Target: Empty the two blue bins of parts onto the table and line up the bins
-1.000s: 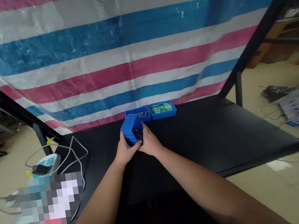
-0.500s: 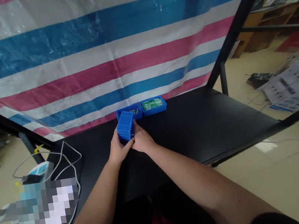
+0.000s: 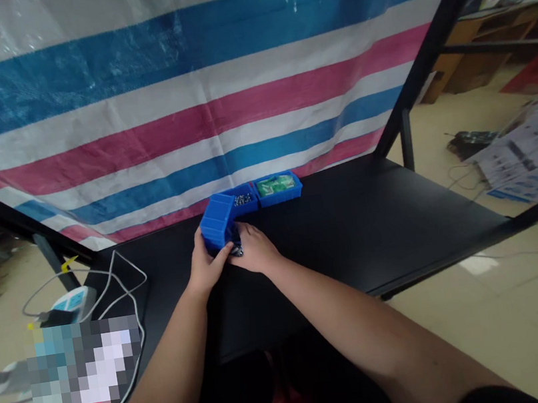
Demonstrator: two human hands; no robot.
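My left hand [image 3: 202, 265] is wrapped round a small blue plastic bin [image 3: 215, 217], which is tipped over with its ribbed underside toward me. Close against the bin's right side, my right hand [image 3: 254, 249] is cupped with its fingers curled. Small shiny metal parts [image 3: 237, 250] show between the bin's lower edge and my right palm; their exact kind is too small to tell. Behind the hands stands another blue bin [image 3: 247, 199] with small metal pieces in it. To its right, a third blue bin [image 3: 293, 194] contains green-and-white packets [image 3: 275, 186].
All this is on a black tabletop [image 3: 354, 229] with a striped plastic sheet [image 3: 216, 115] behind it. A power strip [image 3: 79, 300] and loose white cables [image 3: 132, 282] lie at the left. Black frame posts [image 3: 406, 140] stand at the sides.
The held bin has turned and tilted further, moving slightly left. Metal parts now show between it and my right hand, and more of the bin behind is visible.
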